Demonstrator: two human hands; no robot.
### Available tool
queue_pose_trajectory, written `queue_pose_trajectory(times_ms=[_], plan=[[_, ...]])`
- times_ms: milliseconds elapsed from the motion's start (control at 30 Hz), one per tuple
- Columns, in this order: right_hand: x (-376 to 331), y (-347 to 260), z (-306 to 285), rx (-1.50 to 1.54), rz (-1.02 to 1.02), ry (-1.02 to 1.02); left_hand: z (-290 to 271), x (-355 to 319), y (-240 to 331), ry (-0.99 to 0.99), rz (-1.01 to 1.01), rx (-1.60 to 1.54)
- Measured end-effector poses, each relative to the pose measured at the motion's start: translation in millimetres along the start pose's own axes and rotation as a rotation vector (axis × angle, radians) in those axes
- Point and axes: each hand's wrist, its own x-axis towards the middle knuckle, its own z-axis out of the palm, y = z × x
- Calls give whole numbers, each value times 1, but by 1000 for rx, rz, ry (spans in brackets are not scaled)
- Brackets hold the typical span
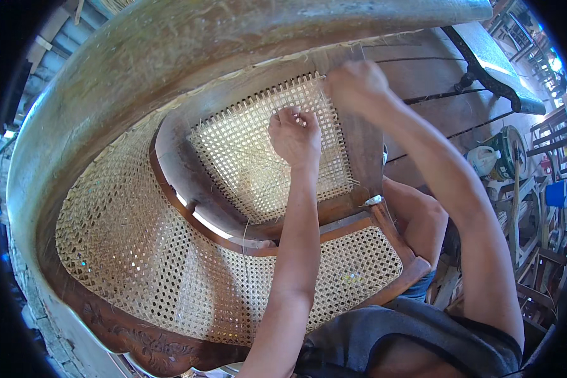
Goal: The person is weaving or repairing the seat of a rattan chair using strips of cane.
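A square panel of woven cane (233, 148) is set in a wooden frame (362, 138), with a row of holes and short cane ends along its border. My left hand (294, 135) is over the upper middle of this panel, its fingers curled together. Whether a thin strand lies between them is too small to make out. My right hand (357, 80) hovers by the panel's upper right corner, smeared by motion, so its fingers and anything in them are unclear. Loose strand ends stick out at the panel's corners.
Around the panel curves a larger cane-woven back (138, 246) in a carved wooden frame (151, 343). A broad curved wooden rail (189, 44) runs across the top. At right stand a white jug (483, 160), a blue container (558, 193) and several wooden furniture parts.
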Motion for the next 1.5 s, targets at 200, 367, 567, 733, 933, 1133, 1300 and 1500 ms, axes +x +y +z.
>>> queue_pose_trajectory(times_ms=[200,367,567,733,933,1133,1300,1500], plan=[[-24,36,-3,130,89,335,3,4,15,16,195,-187],[-32,18,-1,240,-4,392,-7,20,20,-292,-68,-1023],[-7,-1,23,219,-86,171,-9,15,-8,-141,-193,-876],[-7,-15,18,147,-149,262,-4,16,-11,-108,-212,-690],[3,-29,36,133,-226,429,-5,17,0,-90,-253,-539],[10,-25,34,97,-297,394,0,20,-15,-116,-183,-543],[12,-16,16,156,-184,235,-9,21,5,-211,-98,-268],[10,-19,11,161,-48,164,-1,14,-4,-161,-131,-601]])
